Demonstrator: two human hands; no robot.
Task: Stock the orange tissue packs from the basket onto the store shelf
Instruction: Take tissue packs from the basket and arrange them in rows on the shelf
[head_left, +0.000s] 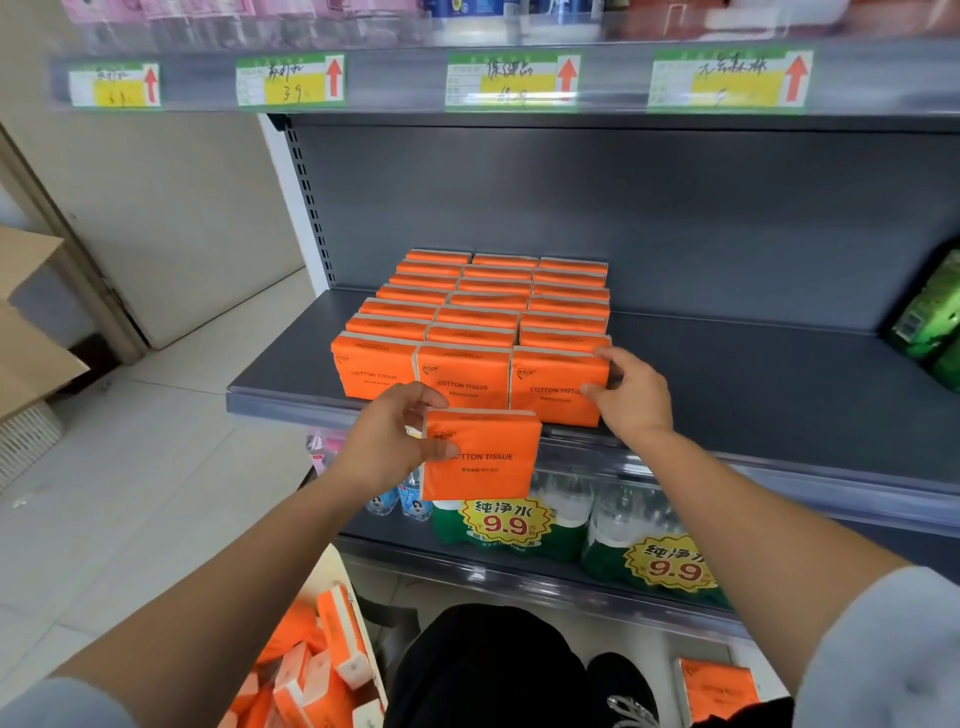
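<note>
Below and left of the grey shelf (727, 374), the basket (332, 577) holds loose orange packs (311, 670). The left hand (387, 441) grips one orange tissue pack (480, 454) just in front of the shelf's edge. On the shelf stand three rows of packs (483, 322); the right hand (631, 395) pinches the front pack of the right row (556, 384).

- Tissue packs (483, 317) are standing in three rows on the shelf (753, 374), toward its left end.
- One pack (488, 462) is hanging before the shelf edge, below the front row.
- Water bottles (561, 519) are sitting on the shelf beneath.
- The basket (332, 582) is lying lower left, holding more packs.
</note>
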